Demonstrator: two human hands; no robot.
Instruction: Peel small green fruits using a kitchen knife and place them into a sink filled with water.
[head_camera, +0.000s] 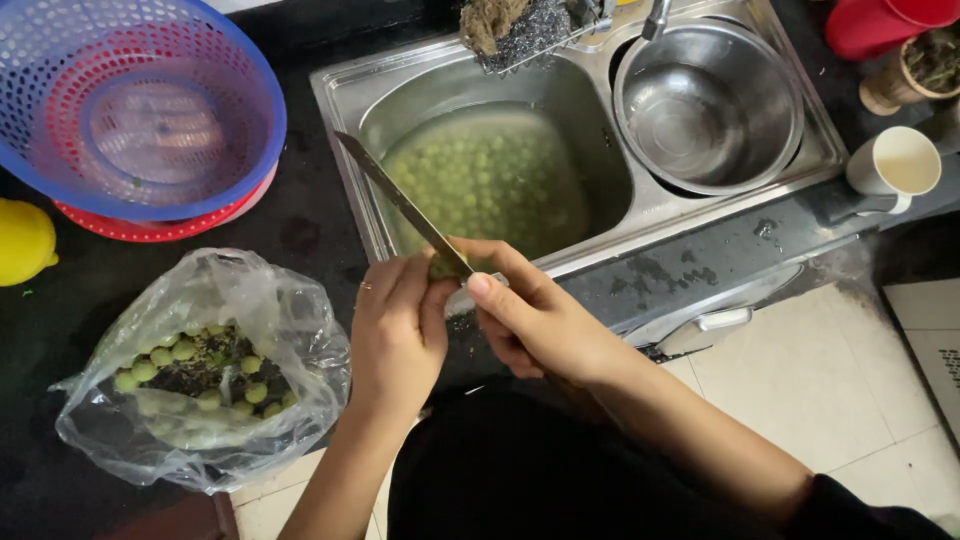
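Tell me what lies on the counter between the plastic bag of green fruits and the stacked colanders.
Head view: nothing lies between the plastic bag and the stacked colanders; only bare dark countertop shows there.

Probably a home kitchen: steel sink, colanders.

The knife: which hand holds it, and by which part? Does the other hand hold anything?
The right hand holds the knife by its handle end, hidden in the fingers. The left hand pinches a small green fruit at its fingertips, against the blade.
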